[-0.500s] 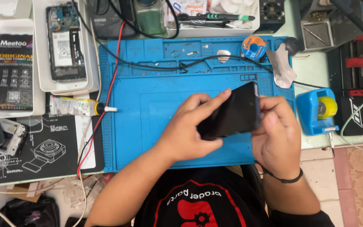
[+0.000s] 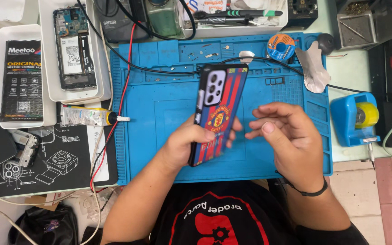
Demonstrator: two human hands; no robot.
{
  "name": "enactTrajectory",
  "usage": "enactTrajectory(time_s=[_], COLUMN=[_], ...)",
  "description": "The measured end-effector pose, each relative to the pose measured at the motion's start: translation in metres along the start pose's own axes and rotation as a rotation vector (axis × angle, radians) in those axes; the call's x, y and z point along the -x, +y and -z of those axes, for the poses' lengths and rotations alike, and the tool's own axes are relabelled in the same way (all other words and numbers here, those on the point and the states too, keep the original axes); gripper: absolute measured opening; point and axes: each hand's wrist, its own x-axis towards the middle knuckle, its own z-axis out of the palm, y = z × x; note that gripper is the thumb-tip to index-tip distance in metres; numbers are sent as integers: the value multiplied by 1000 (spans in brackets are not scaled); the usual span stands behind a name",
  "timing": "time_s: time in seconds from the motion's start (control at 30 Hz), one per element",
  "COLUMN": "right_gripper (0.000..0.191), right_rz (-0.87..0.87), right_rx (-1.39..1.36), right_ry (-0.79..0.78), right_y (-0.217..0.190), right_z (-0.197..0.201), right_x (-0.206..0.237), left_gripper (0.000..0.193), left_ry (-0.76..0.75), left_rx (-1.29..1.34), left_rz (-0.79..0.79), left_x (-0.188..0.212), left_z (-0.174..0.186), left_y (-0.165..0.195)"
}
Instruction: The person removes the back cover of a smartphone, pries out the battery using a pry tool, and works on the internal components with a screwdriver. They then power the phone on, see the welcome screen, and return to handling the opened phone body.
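Inspection step: cased phone (image 2: 218, 111), back up, gripped in left hand (image 2: 191, 145); right hand (image 2: 291, 136) loose, empty, at 3 o'clock; next needs a two-handed grip.

Glossy plastic phone case (image 2: 218, 113); matt rubbery blue mat (image 2: 169, 118).

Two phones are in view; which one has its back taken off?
The phone in the white tray at the upper left: its battery and boards lie bare. The phone in the left hand wears a red and blue striped case.
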Motion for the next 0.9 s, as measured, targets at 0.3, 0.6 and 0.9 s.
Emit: enactTrajectory(time_s=[0.3, 0.6, 0.9], right_gripper=[40, 33, 22], right_rz=[-19, 6, 155], right_rx=[-2, -95, -191], right_ry=[-35, -46, -40], right_y=[-12, -15, 6], right_z=[14, 93, 105], right_x=[-4, -81, -95], left_gripper=[110, 106, 100], left_ry=[544, 546, 480], left_rx=[-1567, -1629, -1483], left_rz=[-450, -589, -635], left_x=[-6, -98, -112], left_z=[-41, -55, -43], left_y=[-30, -14, 5])
